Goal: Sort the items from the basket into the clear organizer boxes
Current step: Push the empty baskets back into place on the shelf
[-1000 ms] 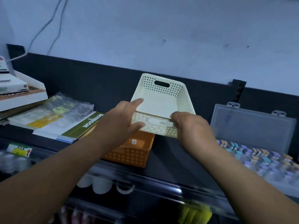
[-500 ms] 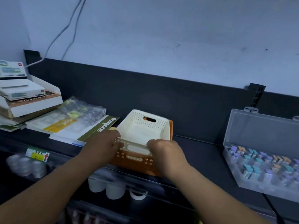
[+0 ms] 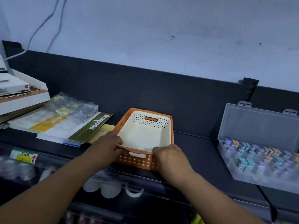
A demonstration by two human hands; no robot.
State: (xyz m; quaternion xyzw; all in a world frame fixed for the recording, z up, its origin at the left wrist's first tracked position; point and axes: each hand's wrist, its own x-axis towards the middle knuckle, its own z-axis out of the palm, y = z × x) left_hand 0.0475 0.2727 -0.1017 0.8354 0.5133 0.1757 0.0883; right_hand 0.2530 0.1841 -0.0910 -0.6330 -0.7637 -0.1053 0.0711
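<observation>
The empty cream basket sits nested inside the orange basket, straight ahead, its long axis running away from the person. The left hand grips its near-left corner and the right hand its near-right. Both baskets are rigid perforated plastic with slot handles. The clear organizer box, lid raised, stands well right of the orange basket, nearer the right hand.

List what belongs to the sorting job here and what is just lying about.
Job: cream basket, nested in the orange basket; clear box of small coloured items, lid open; left hand and right hand, both gripping the cream basket's near rim.
Lying about: notebook, plastic sleeves, stacked white boxes, wall cables.
</observation>
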